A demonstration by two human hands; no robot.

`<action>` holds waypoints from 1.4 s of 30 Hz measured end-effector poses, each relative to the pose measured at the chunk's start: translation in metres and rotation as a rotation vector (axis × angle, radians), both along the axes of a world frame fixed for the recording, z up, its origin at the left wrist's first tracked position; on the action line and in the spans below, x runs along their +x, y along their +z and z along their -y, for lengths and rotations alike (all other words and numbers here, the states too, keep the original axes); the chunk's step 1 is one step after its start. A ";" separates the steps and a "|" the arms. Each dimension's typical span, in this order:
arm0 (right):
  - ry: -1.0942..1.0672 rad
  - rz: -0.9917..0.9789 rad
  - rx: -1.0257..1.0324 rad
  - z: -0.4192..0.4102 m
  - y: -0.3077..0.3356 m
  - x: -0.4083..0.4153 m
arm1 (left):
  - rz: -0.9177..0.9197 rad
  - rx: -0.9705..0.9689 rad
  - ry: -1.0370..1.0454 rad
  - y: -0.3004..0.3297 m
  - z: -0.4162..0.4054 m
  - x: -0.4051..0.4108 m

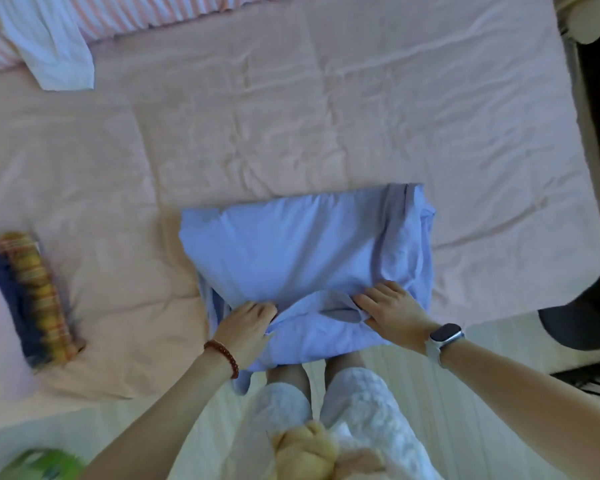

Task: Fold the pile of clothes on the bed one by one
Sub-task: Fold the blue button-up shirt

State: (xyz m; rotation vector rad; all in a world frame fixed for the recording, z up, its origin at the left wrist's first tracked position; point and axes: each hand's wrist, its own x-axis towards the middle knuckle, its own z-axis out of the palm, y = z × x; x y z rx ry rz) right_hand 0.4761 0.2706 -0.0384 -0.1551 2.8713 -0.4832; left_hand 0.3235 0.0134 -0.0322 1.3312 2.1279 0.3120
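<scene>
- Blue garment (302, 258) lies partly folded on the bed (291, 116), at the near edge, approx centre of view; its near end hangs a bit over the bed edge.
- Left hand (246, 327) grips the near-left part of the garment, fingers curled into a bunched fold of cloth; red bead bracelet (222, 356) on that wrist.
- Right hand (392, 311) holds the near-right part, fingers & thumb pinching a raised fold; smartwatch (442, 337) w/ pale strap on that wrist.
- Between the two hands the cloth is pulled up into a ridge; far part lies fairly flat, right side rumpled.
- Folded stack (32, 299) of dark blue & plaid cloth sits on the bed far left, well apart from the garment; blurred.
- White-blue garment (52, 43) lies loose at the far-left corner, partly over a pink striped pillow (174, 12).
- Sheet is pink, wrinkled mid-bed.
- Person stands at the near edge, pale shorts (357, 407) visible below the arms.
- Dark object (586, 317) at right edge, can't tell what.
- Green item (45, 462) near-left corner, too blurred to ID.
</scene>
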 end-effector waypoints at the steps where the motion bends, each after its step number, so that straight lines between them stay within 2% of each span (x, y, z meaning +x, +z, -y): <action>1: 0.035 0.114 0.023 0.003 -0.003 0.007 | 0.052 -0.160 -0.064 0.001 -0.001 0.001; 3: 0.056 0.290 0.072 0.002 -0.005 0.016 | 0.144 -0.413 -0.072 -0.001 -0.008 -0.009; 4: 0.029 0.302 0.076 0.001 -0.004 0.015 | 0.167 -0.415 -0.010 -0.003 -0.013 -0.015; 5: -0.014 0.253 0.067 -0.002 -0.002 0.011 | 0.140 -0.352 0.030 0.000 -0.019 -0.021; 6: -0.055 0.185 0.057 -0.005 -0.002 0.005 | 0.070 -0.208 0.081 0.002 -0.026 -0.028; 8: -0.097 0.050 0.096 -0.011 -0.001 -0.014 | -0.151 -0.005 0.122 -0.003 -0.035 -0.045; 9: -0.093 0.002 0.146 -0.014 0.000 -0.024 | -0.241 0.011 0.145 -0.007 -0.040 -0.054; 11: -0.076 -0.015 0.243 -0.021 -0.002 -0.041 | -0.317 -0.087 0.179 -0.011 -0.050 -0.071; 12: -0.078 0.038 0.279 -0.028 -0.003 -0.047 | -0.308 -0.152 0.194 -0.013 -0.055 -0.080; 16: -0.265 0.263 0.362 -0.073 -0.008 -0.058 | -0.137 -0.535 0.274 -0.030 -0.055 -0.104; 20: -0.523 0.537 0.342 -0.113 -0.009 -0.058 | -0.022 -0.647 0.368 -0.038 -0.039 -0.124; 22: -0.631 0.480 0.269 -0.118 -0.009 -0.069 | -0.065 -0.643 0.353 -0.038 -0.035 -0.132; 24: -0.707 0.252 0.265 -0.118 -0.006 -0.089 | -0.139 -0.597 0.364 -0.036 -0.036 -0.142; 26: -0.630 0.128 0.298 -0.123 -0.009 -0.103 | -0.178 -0.555 0.334 -0.036 -0.039 -0.154; 27: -0.558 0.165 0.296 -0.127 -0.010 -0.109 | -0.179 -0.552 0.301 -0.036 -0.041 -0.160; 30: -0.385 0.515 0.256 -0.135 -0.010 -0.126 | -0.171 -0.612 0.249 -0.036 -0.050 -0.176; 32: -0.348 0.596 0.248 -0.136 -0.014 -0.131 | -0.081 -0.611 0.272 -0.037 -0.053 -0.183; 35: -0.375 0.585 0.192 -0.136 -0.012 -0.133 | 0.117 -0.506 0.344 -0.034 -0.053 -0.186; 38: -0.428 0.531 0.103 -0.136 0.001 -0.128 | 0.133 -0.455 0.364 -0.021 -0.051 -0.187; 42: -0.456 0.433 0.100 -0.148 0.028 -0.132 | 0.083 -0.421 0.396 0.008 -0.055 -0.199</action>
